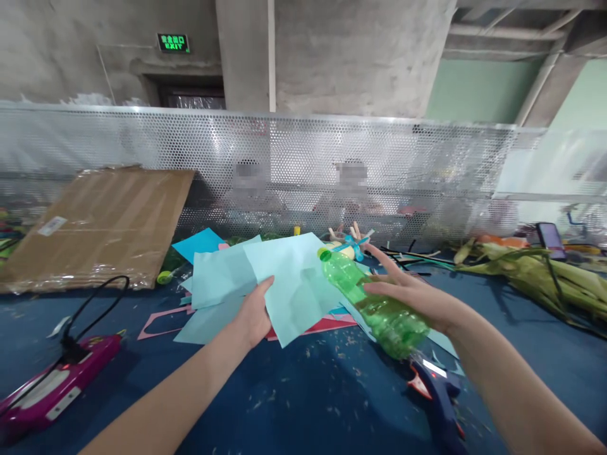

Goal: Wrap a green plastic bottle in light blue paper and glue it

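Note:
My left hand (256, 316) pinches a light blue sheet of paper (298, 284) by its lower left edge, thumb on top. More pale blue sheets (222, 281) and a brighter blue piece (202, 243) lie behind it. On the right, a clear green plastic bottle (374, 309) with a yellow-green cap slants away from me. My right hand (412, 294) is over its side with fingers spread, the index finger stretched toward a blue ribbon bow (353, 245). Whether the fingers press on the bottle is unclear. Below the bottle's base lies a dark blue glue gun (439, 398).
A magenta power strip (71, 379) with a black plug sits at left, before a large cardboard sheet (104, 221). Green husks (535, 272) and a phone (551, 240) are at right. A perforated metal screen (303, 145) stands behind; two people show through it.

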The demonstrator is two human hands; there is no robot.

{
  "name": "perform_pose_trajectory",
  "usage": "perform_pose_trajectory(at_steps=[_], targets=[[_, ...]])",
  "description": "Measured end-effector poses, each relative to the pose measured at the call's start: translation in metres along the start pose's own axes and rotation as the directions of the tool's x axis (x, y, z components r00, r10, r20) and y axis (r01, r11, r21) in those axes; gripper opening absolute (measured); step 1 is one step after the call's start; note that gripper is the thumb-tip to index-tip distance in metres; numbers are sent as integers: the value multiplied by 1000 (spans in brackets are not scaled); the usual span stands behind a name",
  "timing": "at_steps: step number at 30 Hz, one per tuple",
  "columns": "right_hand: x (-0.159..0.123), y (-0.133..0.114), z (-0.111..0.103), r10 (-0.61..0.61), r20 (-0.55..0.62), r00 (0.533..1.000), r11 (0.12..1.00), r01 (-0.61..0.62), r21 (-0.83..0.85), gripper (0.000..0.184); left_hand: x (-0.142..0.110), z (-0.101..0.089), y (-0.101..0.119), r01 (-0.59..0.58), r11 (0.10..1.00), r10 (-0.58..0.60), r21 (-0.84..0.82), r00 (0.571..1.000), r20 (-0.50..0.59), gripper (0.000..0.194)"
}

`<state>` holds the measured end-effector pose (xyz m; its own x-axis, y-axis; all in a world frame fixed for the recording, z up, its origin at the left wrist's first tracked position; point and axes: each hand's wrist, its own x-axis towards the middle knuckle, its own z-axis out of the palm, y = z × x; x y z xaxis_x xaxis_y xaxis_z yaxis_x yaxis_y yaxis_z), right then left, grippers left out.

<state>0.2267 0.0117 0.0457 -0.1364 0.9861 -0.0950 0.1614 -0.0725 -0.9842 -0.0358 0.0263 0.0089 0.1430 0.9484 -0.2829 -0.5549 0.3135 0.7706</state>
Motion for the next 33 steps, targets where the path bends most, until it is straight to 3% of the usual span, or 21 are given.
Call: perform_pose_trajectory(at_steps=[3, 5, 8, 12, 18, 23, 28, 33], targets=[[-3, -6, -9, -64, -118, 991, 992, 76, 100, 99, -1, 0, 4, 58, 998, -56, 36, 998, -42, 40], [-5, -10, -3, -152, -169, 974, 964, 184, 190, 95, -6, 2, 5, 144, 983, -145, 113, 989, 4, 40], [-5, -13, 26, -292, -84, 953, 920, 304, 246, 93, -14, 6, 2, 160, 969, -176, 186, 982, 74, 40], [4, -7, 68, -363, 15, 932, 915, 354, 193, 86, -22, 11, -3, 123, 984, -151, 132, 961, 231, 43], [16, 5, 91, -459, -8, 889, 888, 459, 30, 101, -21, 8, -9, 147, 989, -138, 7, 913, 384, 68], [22, 12, 91, -494, -48, 868, 863, 483, -149, 93, -19, 9, -17, 45, 996, -70, 78, 934, 351, 46], [23, 14, 86, -438, 36, 898, 898, 439, -35, 89, -19, 12, -11, 28, 995, -58, 98, 945, 323, 39], [14, 9, 91, -415, 83, 906, 909, 417, -7, 89, -20, 16, -1, -66, 998, 60, 25, 980, 190, 26]])
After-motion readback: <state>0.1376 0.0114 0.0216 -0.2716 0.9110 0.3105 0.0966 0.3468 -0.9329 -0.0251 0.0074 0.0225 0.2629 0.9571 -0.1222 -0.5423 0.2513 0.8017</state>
